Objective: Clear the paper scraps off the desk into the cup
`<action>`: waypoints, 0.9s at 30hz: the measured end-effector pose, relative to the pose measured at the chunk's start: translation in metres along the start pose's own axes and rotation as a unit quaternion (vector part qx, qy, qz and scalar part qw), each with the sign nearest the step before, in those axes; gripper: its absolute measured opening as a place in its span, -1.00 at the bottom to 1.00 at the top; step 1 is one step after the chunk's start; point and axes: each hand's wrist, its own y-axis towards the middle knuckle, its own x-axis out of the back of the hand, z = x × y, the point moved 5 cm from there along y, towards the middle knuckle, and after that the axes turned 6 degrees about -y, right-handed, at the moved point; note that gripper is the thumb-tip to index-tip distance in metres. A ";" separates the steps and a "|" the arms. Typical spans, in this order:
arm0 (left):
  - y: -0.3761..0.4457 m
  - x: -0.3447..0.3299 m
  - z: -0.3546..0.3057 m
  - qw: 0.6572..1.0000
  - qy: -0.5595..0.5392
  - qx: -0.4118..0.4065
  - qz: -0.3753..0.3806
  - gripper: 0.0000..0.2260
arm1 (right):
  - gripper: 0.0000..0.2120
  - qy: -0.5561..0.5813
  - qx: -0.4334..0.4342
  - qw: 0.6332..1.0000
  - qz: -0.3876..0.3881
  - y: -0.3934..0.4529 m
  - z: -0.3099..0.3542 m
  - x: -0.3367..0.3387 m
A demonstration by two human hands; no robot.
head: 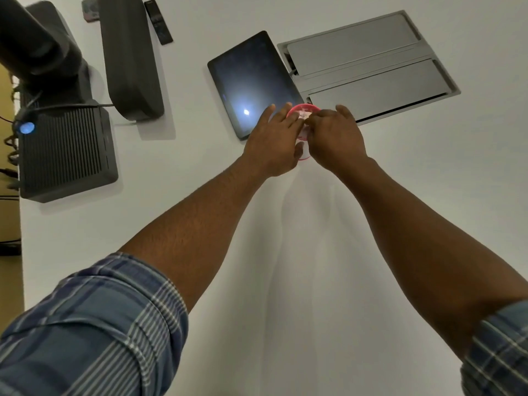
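Note:
A pink cup (306, 108) stands on the white desk (300, 252) between the tablet and the grey hatch, mostly hidden by both hands. My left hand (273, 142) wraps the cup's left side, fingers along the rim and thumb at the base. From the right, my right hand (335, 138) reaches over the mouth, its fingertips pinched on white paper scraps (302, 115) lying at the cup's opening. No loose scraps show on the desk around the hands.
A dark tablet (251, 81) lies just left of the cup. A grey cable hatch (368, 67) is set into the desk behind it. Black devices (68, 150), a speaker bar (128, 52) and a remote (158, 21) sit at the far left.

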 end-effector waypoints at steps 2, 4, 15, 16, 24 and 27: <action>-0.002 -0.006 0.002 1.000 0.015 0.000 0.026 -0.45 | -0.61 -0.043 0.036 0.998 0.036 -0.005 0.000 -0.007; -0.001 -0.007 0.002 0.999 0.015 -0.001 0.041 -0.41 | -0.56 -0.048 0.042 0.995 0.080 -0.008 -0.001 -0.013; 0.004 0.007 0.004 0.997 -0.030 0.022 0.060 -0.36 | -0.71 -0.067 0.049 0.997 0.000 0.004 0.004 0.008; 0.000 0.012 0.005 0.997 -0.045 0.031 0.050 -0.35 | -0.74 -0.053 0.030 0.998 -0.033 0.003 0.003 0.015; -0.092 0.056 0.004 0.975 -0.164 0.114 -0.097 -0.56 | -0.64 0.064 -0.049 0.990 -0.120 -0.058 0.034 0.038; -0.160 0.047 0.002 0.965 -0.167 0.178 -0.098 -0.57 | -0.62 0.113 -0.042 0.990 -0.077 -0.097 0.064 0.036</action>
